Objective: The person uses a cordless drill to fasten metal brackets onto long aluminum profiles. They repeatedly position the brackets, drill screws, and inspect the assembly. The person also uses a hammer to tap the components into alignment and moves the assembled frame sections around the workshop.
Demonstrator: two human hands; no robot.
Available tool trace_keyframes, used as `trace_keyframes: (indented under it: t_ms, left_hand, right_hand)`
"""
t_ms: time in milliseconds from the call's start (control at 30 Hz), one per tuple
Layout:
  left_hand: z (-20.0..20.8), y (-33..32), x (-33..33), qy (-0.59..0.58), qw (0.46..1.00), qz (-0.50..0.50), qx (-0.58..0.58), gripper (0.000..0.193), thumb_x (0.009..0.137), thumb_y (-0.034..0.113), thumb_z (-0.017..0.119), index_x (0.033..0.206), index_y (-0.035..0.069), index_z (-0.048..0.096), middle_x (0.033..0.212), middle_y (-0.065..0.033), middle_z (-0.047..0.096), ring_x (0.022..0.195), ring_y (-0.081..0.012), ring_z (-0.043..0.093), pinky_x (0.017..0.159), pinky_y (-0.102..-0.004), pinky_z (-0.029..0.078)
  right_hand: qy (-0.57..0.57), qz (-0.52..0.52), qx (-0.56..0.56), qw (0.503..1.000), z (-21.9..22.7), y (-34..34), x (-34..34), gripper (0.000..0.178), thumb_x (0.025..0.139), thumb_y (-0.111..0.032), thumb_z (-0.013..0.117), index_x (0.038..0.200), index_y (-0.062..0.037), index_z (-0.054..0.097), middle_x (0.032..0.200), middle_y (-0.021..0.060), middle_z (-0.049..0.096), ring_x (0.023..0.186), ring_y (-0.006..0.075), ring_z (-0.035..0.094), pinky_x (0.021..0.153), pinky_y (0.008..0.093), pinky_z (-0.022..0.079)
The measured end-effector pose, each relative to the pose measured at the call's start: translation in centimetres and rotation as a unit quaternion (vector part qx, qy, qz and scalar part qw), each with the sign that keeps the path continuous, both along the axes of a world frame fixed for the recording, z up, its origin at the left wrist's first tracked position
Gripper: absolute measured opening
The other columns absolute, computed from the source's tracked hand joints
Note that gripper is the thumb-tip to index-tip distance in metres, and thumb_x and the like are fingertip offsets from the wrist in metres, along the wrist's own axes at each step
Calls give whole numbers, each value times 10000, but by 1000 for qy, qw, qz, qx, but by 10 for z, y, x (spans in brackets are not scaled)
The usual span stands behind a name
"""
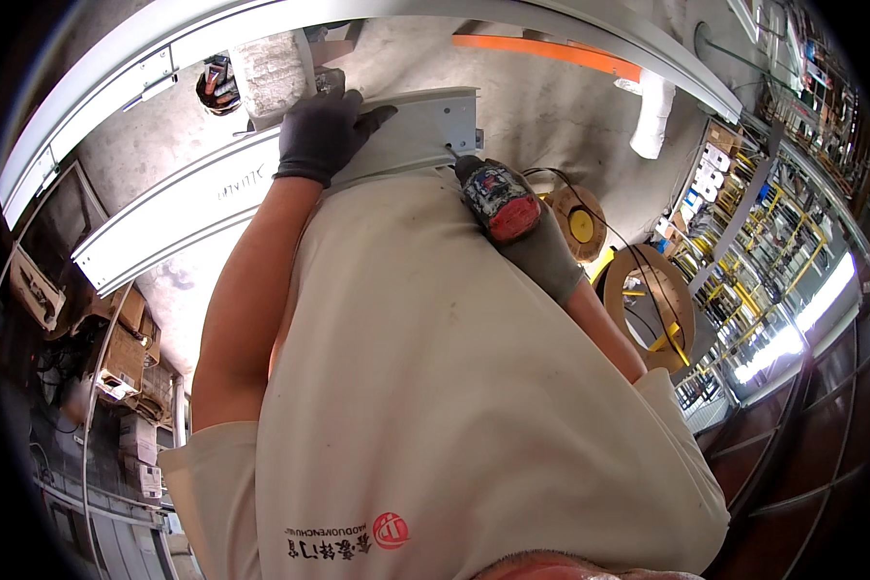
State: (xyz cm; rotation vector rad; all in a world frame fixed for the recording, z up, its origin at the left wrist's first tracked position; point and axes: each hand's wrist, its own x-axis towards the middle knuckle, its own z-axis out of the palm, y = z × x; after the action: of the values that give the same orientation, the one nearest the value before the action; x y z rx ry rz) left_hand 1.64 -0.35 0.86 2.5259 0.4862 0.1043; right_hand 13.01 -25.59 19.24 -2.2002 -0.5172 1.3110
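A long white profile [416, 130] with small holes at its right end crosses in front of my body, slanting down to the left. My left hand [321, 133], in a dark glove, grips it near the middle, fingers over its far edge and thumb along its face. In my gloved right hand [551, 259] is a black and red power drill [501, 201], worn and scuffed. Its bit meets the profile close to the right end, beside a hole. The drill's body hides most of my right fingers.
Beyond the profile runs a long white frame beam [358, 10], with an orange bar [551, 56] below it. A bucket of tools [219, 85] stands at far left. Cable reels [648, 304] lie to the right, near a rack of parts [754, 261]. Cardboard boxes [124, 353] are at left.
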Motion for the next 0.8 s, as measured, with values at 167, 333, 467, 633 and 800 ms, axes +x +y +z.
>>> trace_keyframes:
  t_ms: [167,333,467,633,800]
  left_hand:
    - [2,2,-1,-4,1000,11,-6,539,899,585,702,721,79,645,779,-126,667,656,-349,693,582,-461,562]
    - [-1,2,-1,-1,1000,12,-3,549,897,594,698,724,75,646,827,-124,683,666,-349,696,594,-468,566]
    - [-1,3,1,-13,1000,12,-14,553,897,601,694,722,78,645,786,-128,679,678,-340,701,598,-461,567]
    - [-1,0,-3,-4,1000,31,0,551,894,601,696,718,83,640,755,-127,674,674,-331,701,595,-451,567]
    - [3,3,1,39,999,-5,-12,509,906,595,687,878,87,685,801,-118,706,721,-317,712,616,-455,567]
  right_hand:
    - [4,-28,4,1000,5,8,-2,756,821,-85,800,1484,-21,441,1364,127,652,1217,196,650,1059,331,509]
    - [-35,-16,18,999,-6,0,-7,722,830,-41,778,1472,-27,448,1344,110,650,1217,181,642,1064,318,503]
    - [-21,-44,-1,999,-9,-4,-13,697,843,-48,768,1462,-24,447,1326,106,653,1205,200,648,1060,323,507]
    - [-127,119,12,985,-35,-30,0,662,865,-92,760,1450,-22,457,1350,123,637,1214,236,649,1065,337,503]
    - [-117,95,23,988,-40,-36,-11,662,863,-112,769,1448,-19,474,1365,134,635,1246,239,633,1086,340,489]
